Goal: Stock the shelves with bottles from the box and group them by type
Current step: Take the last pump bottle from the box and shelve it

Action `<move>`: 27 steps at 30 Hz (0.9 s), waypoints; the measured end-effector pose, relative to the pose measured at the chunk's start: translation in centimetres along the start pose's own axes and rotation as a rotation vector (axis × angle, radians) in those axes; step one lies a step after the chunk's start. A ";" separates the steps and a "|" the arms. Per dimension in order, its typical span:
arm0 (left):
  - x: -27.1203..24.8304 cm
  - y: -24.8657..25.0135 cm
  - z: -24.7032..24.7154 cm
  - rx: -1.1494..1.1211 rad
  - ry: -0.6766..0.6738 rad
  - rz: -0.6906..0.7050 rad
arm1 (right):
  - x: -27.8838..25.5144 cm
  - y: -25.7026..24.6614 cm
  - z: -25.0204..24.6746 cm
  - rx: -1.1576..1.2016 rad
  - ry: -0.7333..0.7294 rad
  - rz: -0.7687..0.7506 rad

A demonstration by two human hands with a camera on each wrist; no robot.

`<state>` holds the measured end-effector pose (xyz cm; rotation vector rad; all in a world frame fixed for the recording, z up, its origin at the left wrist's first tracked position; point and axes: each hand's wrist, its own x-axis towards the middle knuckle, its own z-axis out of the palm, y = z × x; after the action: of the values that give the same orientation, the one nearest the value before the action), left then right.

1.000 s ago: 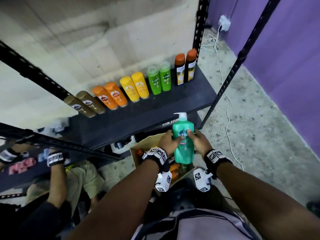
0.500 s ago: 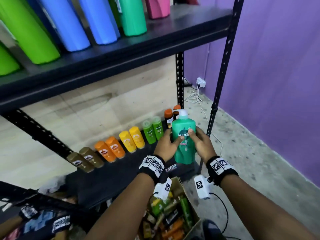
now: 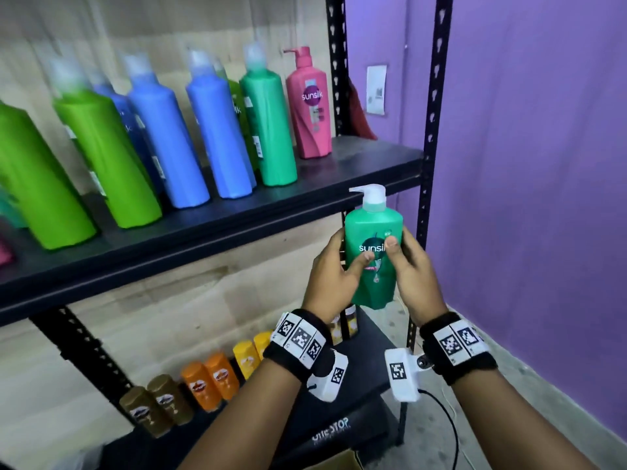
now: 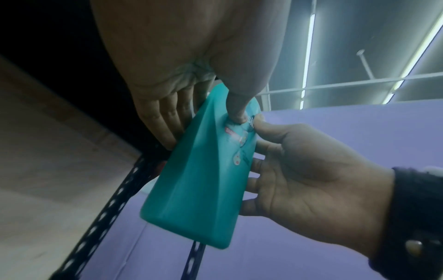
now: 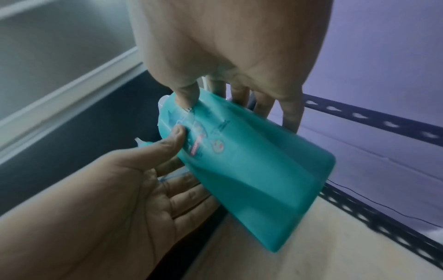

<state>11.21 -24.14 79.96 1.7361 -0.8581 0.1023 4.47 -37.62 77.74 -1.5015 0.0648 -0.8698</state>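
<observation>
Both hands hold a teal green pump bottle upright, just below the front edge of the upper shelf near its right end. My left hand grips its left side with the thumb on the label. My right hand grips the right side, thumb also on the label. On the upper shelf stand a matching teal bottle, a pink one, blue ones and green ones. In the wrist views the bottle sits between thumb and fingers of each hand.
Small brown, orange and yellow bottles line the lower shelf. A black upright post stands right of the bottle, before a purple wall. A corner of the cardboard box shows at the bottom edge.
Both hands have raised the teal bottle from above the box to just under the upper shelf's front edge. The head view has tilted up, bringing the upper shelf into sight.
</observation>
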 end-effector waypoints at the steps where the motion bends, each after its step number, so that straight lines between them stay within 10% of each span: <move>1: 0.7 1.0 -0.4 -0.004 0.011 0.029 | 0.8 -1.1 0.1 0.002 -0.003 -0.032; 15: 8.7 11.5 -6.3 0.055 0.132 0.310 | 8.9 -13.0 3.6 0.120 -0.037 -0.262; 27: 11.7 13.0 -7.8 0.108 0.204 0.277 | 12.3 -15.3 5.1 0.158 -0.133 -0.238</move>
<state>14.87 -24.34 98.74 1.6632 -0.9496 0.5102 8.96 -37.40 97.57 -1.4318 -0.2793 -0.9389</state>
